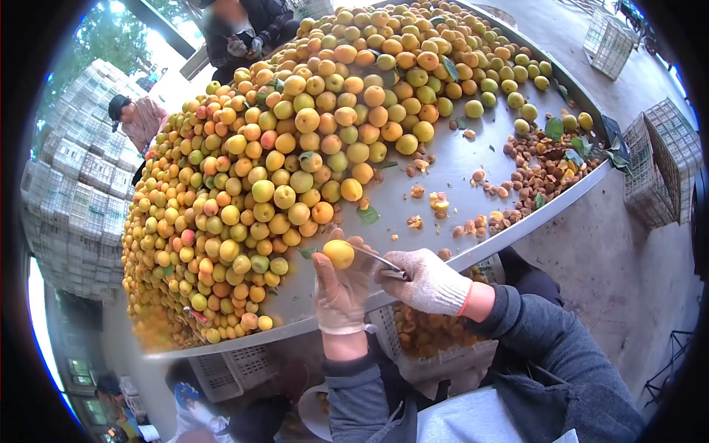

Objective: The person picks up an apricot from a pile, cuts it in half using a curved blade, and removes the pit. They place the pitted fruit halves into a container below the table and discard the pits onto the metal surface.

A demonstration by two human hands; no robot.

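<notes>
My left hand [343, 295], in a thin see-through glove, holds up a single yellow apricot [339, 254] between thumb and fingers, just past the table's near edge. A white knitted glove with a red cuff covers my right hand [430, 282]. It is closed around the handle of a small knife [381, 260], whose thin blade points left, its tip right at the fruit. Behind both hands rises a large heap of apricots [295, 148], yellow, orange and greenish, on the metal table [384, 210].
Brown pits [543, 166] lie piled at the table's right end, with leaves and fruit scraps nearby. Below the edge stands a crate [473, 362] of cut apricots. More crates [653, 166] stand at right and are stacked [74, 192] at left. Other people [240, 33] are around the table.
</notes>
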